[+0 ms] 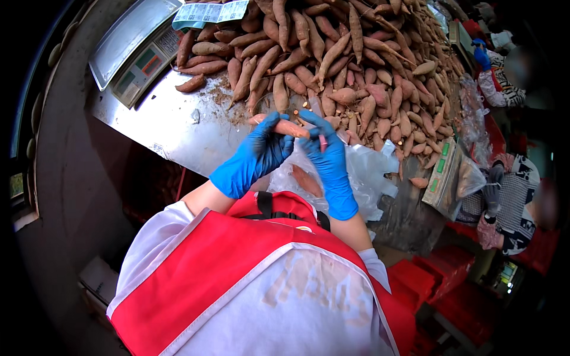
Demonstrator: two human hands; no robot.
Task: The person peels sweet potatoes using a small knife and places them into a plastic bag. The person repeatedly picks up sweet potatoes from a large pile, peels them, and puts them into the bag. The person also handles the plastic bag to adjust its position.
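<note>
My left hand, in a blue glove, grips a slim sweet potato just above the table's near edge. Its right end has a pale orange patch. Slightly blurred, my right hand is bent close to that end, also blue-gloved. A small pink object, perhaps a tool's handle, shows between its fingers; the rest of it is hidden. Below my hands lie clear plastic bags. Another sweet potato lies in or under the plastic; I cannot tell which. Small cut slices lie beyond my fingers.
A large heap of sweet potatoes covers the far table. A digital scale stands at left, beside a printed label sheet. At right are another scale, a gloved co-worker, a farther person and red crates.
</note>
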